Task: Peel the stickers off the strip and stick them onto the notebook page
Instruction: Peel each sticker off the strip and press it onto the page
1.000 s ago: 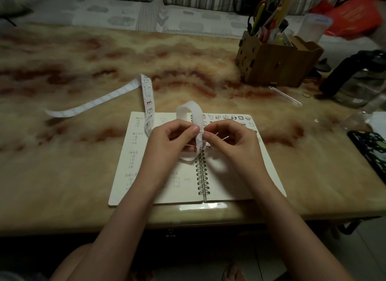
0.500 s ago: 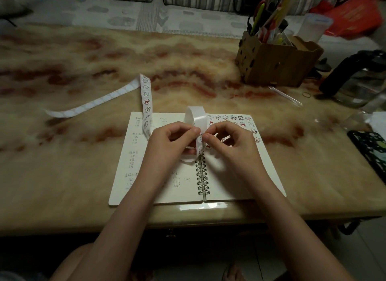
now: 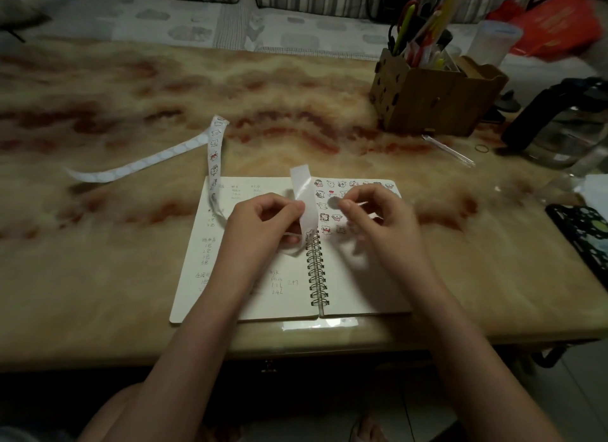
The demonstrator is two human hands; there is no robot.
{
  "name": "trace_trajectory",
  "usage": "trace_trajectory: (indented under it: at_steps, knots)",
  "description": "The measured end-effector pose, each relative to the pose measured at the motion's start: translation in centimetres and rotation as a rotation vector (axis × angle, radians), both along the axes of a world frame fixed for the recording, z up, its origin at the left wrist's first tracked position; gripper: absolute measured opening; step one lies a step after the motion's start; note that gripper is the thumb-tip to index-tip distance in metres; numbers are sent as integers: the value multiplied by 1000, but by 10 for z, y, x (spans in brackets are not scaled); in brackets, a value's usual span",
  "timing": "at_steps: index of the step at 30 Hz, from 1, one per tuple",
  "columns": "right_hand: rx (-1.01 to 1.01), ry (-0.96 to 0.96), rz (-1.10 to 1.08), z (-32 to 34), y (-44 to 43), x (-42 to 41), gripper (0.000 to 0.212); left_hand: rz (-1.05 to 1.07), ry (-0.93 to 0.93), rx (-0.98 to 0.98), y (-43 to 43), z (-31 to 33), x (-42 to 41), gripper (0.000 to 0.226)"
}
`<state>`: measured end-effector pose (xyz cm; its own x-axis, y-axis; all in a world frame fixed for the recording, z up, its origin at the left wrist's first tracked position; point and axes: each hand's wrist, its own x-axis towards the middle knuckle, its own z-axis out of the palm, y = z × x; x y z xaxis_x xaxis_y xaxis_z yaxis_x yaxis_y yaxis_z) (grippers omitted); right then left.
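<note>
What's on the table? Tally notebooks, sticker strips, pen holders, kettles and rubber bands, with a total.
notebook: 1
sticker strip: 1
pen holder: 1
kettle: 1
rubber band: 1
Total: 5

Dim, warm light — glare on the table edge (image 3: 320, 325), wide-angle bending, blurred right hand (image 3: 378, 218).

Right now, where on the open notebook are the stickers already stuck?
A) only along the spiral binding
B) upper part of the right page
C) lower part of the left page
B: the stickers sit in rows on the upper right page of the notebook; the left page shows handwriting.
</note>
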<state>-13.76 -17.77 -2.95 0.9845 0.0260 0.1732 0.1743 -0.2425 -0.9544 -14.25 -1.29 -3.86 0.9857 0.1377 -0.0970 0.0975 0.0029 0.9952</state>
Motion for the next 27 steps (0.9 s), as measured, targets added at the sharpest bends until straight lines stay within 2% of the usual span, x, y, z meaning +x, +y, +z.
trace_trajectory:
  at_steps: [4, 10, 12, 17, 27]
  knots:
    - [27, 208, -89, 7, -37, 11, 7, 1, -18, 75, 0, -3, 0, 15]
    - [-67, 360, -179, 8, -76, 16, 8, 14, -15, 121, 0, -4, 1, 13]
    - [-93, 375, -181, 7, -79, 16, 11, 9, -16, 125, 0, -4, 0, 12]
    - [-146, 364, -185, 5, -77, 16, 2, 12, -11, 138, 0, -5, 0, 13]
    - [-183, 381, -177, 3, -74, 16, 5, 11, -5, 143, 0, -4, 0, 14]
